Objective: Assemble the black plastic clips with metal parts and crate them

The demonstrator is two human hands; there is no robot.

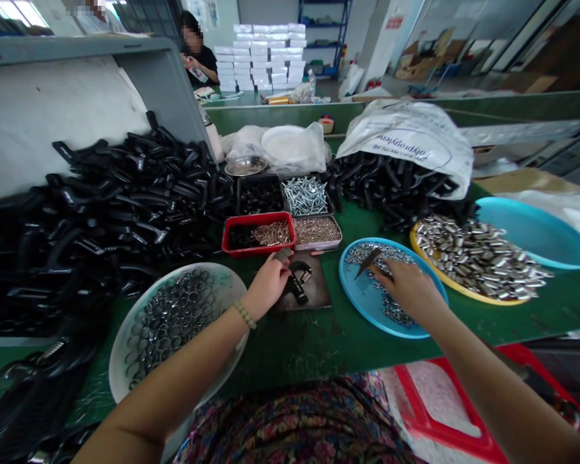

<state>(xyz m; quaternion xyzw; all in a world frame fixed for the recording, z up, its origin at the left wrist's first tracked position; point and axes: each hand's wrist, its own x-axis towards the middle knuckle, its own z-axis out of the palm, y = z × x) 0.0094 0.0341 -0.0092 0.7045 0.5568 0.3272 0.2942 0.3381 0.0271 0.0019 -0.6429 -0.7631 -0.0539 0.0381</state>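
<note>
My left hand (269, 283) is closed at the left edge of a black curved plastic part (297, 287), which lies on a dark metal plate (319, 298) and has a shiny metal piece on it. A grey cover or piece (283, 256) shows at that hand's fingertips. Over a blue round tray (350, 303) of small metal pieces, perhaps nuts, my right hand (408, 283) grips a dark, pointed, blade-like thing (367, 263). Close to my left forearm stands a white bowl (125, 328) of metal rings (178, 316).
Black plastic parts (140, 193) are heaped at left; more spill from a white sack (410, 129). Beyond my hands stand a red box (229, 248), a tray of rivet-like pieces (318, 232) and screws (305, 195). Metal cylinders (483, 258) fill a yellow tray. A person (200, 61) sits opposite.
</note>
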